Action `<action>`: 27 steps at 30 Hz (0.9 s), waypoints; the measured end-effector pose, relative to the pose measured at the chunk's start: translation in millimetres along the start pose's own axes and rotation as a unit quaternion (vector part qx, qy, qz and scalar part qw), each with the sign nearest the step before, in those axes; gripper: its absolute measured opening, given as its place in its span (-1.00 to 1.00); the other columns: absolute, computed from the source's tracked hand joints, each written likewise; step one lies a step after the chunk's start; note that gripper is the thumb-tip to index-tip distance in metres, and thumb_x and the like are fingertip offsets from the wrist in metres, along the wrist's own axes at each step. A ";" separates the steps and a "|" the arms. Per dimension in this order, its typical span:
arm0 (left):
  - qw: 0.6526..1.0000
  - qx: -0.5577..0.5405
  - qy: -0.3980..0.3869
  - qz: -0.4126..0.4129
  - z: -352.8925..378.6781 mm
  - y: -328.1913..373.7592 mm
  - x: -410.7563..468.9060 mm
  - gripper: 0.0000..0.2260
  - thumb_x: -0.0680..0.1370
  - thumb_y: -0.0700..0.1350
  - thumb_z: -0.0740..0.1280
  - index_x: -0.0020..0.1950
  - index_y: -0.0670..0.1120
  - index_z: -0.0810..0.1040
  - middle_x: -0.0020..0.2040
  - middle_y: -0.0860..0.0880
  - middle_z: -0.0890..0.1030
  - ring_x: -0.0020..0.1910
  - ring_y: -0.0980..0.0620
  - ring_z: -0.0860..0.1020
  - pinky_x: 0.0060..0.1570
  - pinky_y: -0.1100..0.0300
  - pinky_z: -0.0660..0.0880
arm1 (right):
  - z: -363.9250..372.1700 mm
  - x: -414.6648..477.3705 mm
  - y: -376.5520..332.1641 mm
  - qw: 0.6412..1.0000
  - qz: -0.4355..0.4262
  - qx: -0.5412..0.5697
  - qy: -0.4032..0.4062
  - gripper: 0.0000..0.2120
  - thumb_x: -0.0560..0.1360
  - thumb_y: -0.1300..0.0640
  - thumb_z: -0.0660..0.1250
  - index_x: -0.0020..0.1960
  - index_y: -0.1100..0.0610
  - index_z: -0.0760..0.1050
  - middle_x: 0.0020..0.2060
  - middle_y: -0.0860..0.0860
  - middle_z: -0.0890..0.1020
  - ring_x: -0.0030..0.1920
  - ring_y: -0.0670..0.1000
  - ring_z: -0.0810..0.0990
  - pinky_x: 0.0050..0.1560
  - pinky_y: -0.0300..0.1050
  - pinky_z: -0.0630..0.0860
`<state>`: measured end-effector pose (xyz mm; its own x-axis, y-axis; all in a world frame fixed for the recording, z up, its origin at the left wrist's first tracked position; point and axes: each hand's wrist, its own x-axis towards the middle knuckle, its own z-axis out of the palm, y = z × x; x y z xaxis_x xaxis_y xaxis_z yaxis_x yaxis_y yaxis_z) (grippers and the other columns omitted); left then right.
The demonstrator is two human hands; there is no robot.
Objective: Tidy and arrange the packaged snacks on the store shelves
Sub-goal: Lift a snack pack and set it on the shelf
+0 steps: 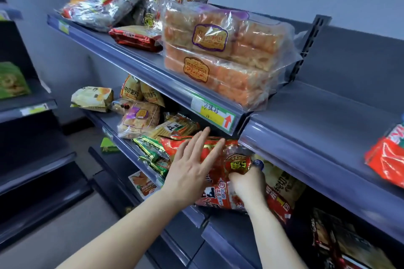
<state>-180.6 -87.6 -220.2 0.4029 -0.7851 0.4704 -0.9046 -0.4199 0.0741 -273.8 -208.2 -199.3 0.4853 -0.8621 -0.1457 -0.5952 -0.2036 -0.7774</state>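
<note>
Hands were both on the red snack bag [213, 194], which lay at the front of the middle shelf [122, 144], just below the price label [216, 116] on the upper shelf's rail. Your left hand [192, 166] lay flat on the bag's top face, fingers straight and spread. Your right hand [247, 183] gripped the bag's right part, fingers curled into the wrapper. Green packs [153, 150] lay just beside the bag at its left. Clear bags of orange pastry [218, 57] sat on the upper shelf.
</note>
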 end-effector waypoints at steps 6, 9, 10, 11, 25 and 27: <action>0.993 0.039 0.064 0.093 -45.5 -25.7 -21.4 -0.18 0.36 -0.05 0.22 0.58 -0.06 -0.03 0.57 -0.17 0.01 0.54 -0.13 0.06 0.40 -0.16 0.17 | 10.0 -58.0 -39.7 0.941 -0.241 -0.235 0.034 -0.63 0.40 0.22 0.29 0.17 -0.05 0.49 0.12 -0.05 0.55 0.24 0.08 0.42 0.29 0.01 0.30; 0.997 -0.038 -0.011 0.063 -64.4 -46.0 -40.5 0.03 0.30 0.02 0.45 0.56 0.08 -0.16 0.57 -0.14 -0.04 0.42 -0.18 0.31 0.17 0.01 0.46 | 23.5 -81.4 -57.6 0.902 -0.302 -0.306 0.021 -0.58 0.43 0.21 0.26 0.21 -0.17 0.48 0.09 -0.11 0.55 0.19 0.06 0.39 0.28 -0.01 0.28; 0.997 -0.060 -0.034 0.027 -72.5 -50.6 -48.1 0.03 0.30 0.04 0.48 0.55 0.15 -0.16 0.56 -0.09 -0.05 0.38 -0.14 0.36 0.08 0.06 0.51 | 29.7 -88.5 -62.9 0.889 -0.325 -0.321 0.023 -0.58 0.44 0.18 0.27 0.23 -0.17 0.48 0.09 -0.11 0.56 0.18 0.05 0.39 0.26 -0.03 0.27; 0.995 -0.080 -0.055 -0.015 -79.0 -55.1 -55.7 -0.01 0.31 0.06 0.49 0.54 0.19 -0.11 0.54 -0.03 -0.01 0.34 -0.09 0.38 0.05 0.09 0.52 | 37.0 -94.0 -67.4 0.877 -0.343 -0.335 0.023 -0.59 0.44 0.15 0.29 0.24 -0.16 0.48 0.10 -0.11 0.57 0.16 0.04 0.39 0.23 -0.05 0.26; 0.738 -0.462 0.222 -0.438 -141.7 -190.1 -167.9 -0.68 0.32 -0.29 0.53 -0.40 -0.08 0.40 -0.43 -0.02 0.50 -0.44 0.04 0.44 -0.38 0.14 0.42 | 139.6 -164.0 -130.2 0.912 -0.395 -0.088 0.063 -0.38 0.45 0.03 0.36 0.46 0.03 0.26 0.43 0.05 0.30 0.46 0.06 0.18 0.46 0.07 0.20; 0.653 -0.541 0.288 -0.444 -153.6 -207.6 -181.6 -0.67 0.38 -0.38 0.46 -0.37 -0.09 0.37 -0.41 -0.09 0.47 -0.52 0.07 0.42 -0.52 0.28 0.40 | 154.1 -172.8 -138.4 0.927 -0.367 -0.061 0.052 -0.32 0.45 -0.06 0.37 0.49 0.05 0.19 0.46 0.06 0.24 0.48 0.08 0.12 0.48 0.06 0.15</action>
<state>-87.4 212.1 -186.0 0.9987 -0.0188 0.0481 -0.0428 0.2192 0.9747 -176.5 40.4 -160.9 0.7278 -0.5087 0.4599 -0.1990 -0.7984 -0.5683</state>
